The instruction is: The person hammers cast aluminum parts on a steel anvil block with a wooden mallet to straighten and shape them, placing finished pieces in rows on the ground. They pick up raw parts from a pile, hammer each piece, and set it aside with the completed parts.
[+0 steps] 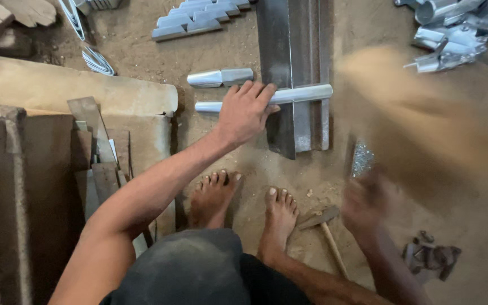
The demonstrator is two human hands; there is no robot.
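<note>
The left hand (245, 113) presses fingers-together on a silver metal tube (300, 94) lying across the steel rail (292, 68) on the dirt floor (142, 51). A second tube (220, 77) lies just beyond it. The right hand (365, 203) is blurred; its grip cannot be told. Bare floor lies open beyond that hand.

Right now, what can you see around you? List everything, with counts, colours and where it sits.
metal tube: one, silver, lying across the steel rail under the left hand
steel rail: one, dark grey, on the dirt floor at top centre
flattened tube piece: one, silver, on the floor above the left hand
stack of shaped pieces: several, grey, top centre
pile of metal parts: many, silver, top right
hammer: one, wooden handle, beside the feet
scrap bits: few, dark, bottom right
left hand: pressing on the tube
right hand: blurred, grip unclear
feet: two, bare
</note>
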